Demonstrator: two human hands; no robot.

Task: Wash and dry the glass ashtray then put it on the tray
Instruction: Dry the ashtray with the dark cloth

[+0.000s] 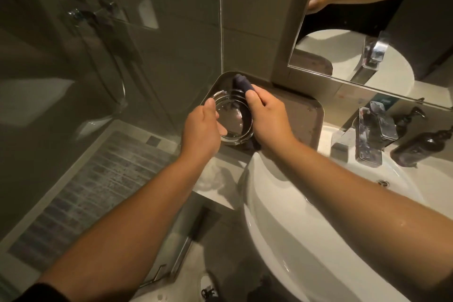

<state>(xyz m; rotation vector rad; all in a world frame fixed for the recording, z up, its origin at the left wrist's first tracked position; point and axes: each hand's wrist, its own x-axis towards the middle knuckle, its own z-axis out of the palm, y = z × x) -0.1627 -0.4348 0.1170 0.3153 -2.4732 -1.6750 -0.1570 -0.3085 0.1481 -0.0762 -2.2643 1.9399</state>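
Glass ashtray (232, 120) half hidden by both hands' grip over tray (304, 117).

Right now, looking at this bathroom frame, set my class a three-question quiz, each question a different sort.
1. True or false: the glass ashtray is in the white basin.
2. Which hand grips the dark cloth? A left B right
3. Fill in: the ashtray is over the brown ____.

Key: 1 false, both hands hold it over the tray's corner. 2 B, the right hand; the left hand holds the ashtray's rim. 3 tray.
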